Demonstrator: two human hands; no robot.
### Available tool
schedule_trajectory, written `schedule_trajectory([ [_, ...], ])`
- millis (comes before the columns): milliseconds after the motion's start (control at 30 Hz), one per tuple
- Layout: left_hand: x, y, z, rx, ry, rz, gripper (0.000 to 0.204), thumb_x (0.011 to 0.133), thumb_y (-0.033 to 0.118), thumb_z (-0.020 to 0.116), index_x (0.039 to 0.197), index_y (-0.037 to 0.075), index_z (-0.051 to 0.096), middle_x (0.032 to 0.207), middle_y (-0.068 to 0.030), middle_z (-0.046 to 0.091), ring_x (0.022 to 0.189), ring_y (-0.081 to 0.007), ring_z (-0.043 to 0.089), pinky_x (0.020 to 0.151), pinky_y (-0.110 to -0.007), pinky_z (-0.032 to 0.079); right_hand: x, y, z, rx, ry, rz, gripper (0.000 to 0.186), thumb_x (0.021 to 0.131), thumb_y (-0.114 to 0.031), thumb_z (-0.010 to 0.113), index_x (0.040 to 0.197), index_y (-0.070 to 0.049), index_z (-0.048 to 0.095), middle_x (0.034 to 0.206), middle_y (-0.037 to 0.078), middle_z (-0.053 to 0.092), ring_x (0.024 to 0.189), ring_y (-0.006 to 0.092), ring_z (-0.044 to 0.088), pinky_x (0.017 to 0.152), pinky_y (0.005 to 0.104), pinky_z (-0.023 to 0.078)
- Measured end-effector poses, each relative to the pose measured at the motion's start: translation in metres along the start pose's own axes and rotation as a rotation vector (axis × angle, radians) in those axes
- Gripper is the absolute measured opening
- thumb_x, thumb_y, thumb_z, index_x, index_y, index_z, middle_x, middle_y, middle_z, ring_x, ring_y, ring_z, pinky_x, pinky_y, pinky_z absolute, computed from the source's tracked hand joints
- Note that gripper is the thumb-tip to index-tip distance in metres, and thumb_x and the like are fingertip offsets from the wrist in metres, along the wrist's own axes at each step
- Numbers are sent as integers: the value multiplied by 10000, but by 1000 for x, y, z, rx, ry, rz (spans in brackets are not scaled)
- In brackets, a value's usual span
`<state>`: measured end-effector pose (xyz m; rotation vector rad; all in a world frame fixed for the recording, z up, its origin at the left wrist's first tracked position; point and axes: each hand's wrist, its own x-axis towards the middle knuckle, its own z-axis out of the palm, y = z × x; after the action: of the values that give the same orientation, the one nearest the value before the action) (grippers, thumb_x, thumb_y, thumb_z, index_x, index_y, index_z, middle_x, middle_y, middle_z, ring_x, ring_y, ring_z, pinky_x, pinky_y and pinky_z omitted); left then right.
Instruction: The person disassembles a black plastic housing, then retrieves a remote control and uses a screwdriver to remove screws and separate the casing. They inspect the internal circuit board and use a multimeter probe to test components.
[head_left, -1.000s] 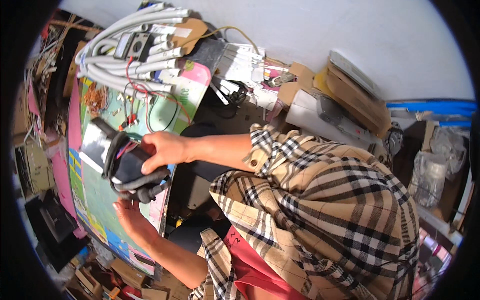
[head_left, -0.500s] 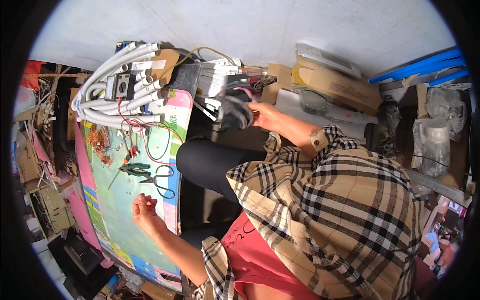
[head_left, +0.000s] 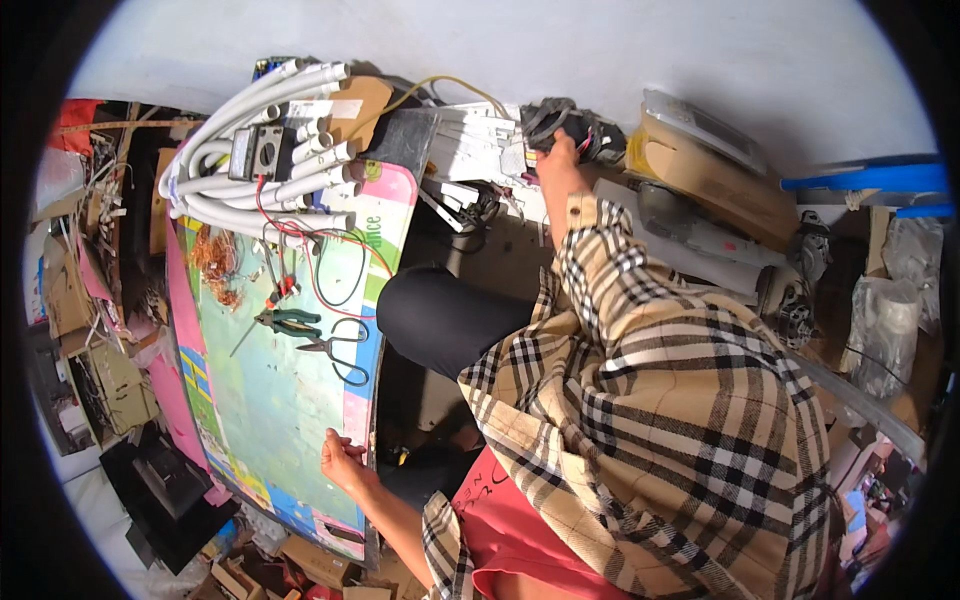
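My right hand (head_left: 556,160) reaches far out in a plaid sleeve and grips a black device wrapped in cables (head_left: 572,122). It holds the device against a pile of white parts (head_left: 480,140) by the pale wall. My left hand (head_left: 340,458) lies flat near the edge of a colourful board (head_left: 290,400) and holds nothing. Green-handled pliers (head_left: 288,321) and black scissors (head_left: 345,352) lie on the board, away from both hands.
White plastic pipes (head_left: 260,150) with red wires and a small black unit lie at the board's far end. Cardboard boxes (head_left: 700,170), a blue bar (head_left: 860,180) and clear bags (head_left: 885,320) crowd the right. A black case (head_left: 165,490) and clutter sit left of the board.
My right hand has carried the black device off the board and out to the pile by the wall. My left hand has let go of it and settled on the board's edge.
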<state>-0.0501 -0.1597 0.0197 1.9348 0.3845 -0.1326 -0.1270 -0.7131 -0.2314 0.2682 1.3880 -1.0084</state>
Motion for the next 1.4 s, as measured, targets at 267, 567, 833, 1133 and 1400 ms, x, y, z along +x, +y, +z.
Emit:
schedule_trajectory([
  [267,-23,-32,-24,75,62,-163,392,943,318,548,1100,-34,623,475,-2,452,390,-89,381,381,-230,322,70,3,-36,-528,-296,25,467,910,-174,563,1306,14,400,1272,202,467,1098,330,563,892,443,502],
  [567,-6,-99,-7,79,-184,-230,192,909,242,634,942,52,629,499,-17,516,369,-73,414,362,-209,325,47,-10,-87,-1053,-541,94,290,942,-150,471,1131,57,541,1115,203,601,1026,291,632,831,380,559],
  [833,3,-156,36,607,-313,-127,298,879,215,660,676,12,581,522,-45,539,413,-118,487,397,-260,364,-16,27,-194,-1897,-1073,-231,180,849,-193,621,886,-36,700,734,57,676,685,185,631,643,290,498],
  [1133,13,-180,40,337,-415,-265,255,794,45,562,559,74,468,486,-14,476,401,-117,447,402,-270,363,4,24,-241,-2236,-1244,-539,280,812,-311,645,887,-51,714,871,203,666,837,362,640,747,422,496],
  [1400,10,-202,45,438,-481,-192,190,757,-23,544,939,-17,600,619,-49,579,436,-136,501,431,-272,436,66,23,-284,-2212,-1481,-912,181,855,-177,603,948,-67,714,837,174,647,696,342,613,616,426,495],
])
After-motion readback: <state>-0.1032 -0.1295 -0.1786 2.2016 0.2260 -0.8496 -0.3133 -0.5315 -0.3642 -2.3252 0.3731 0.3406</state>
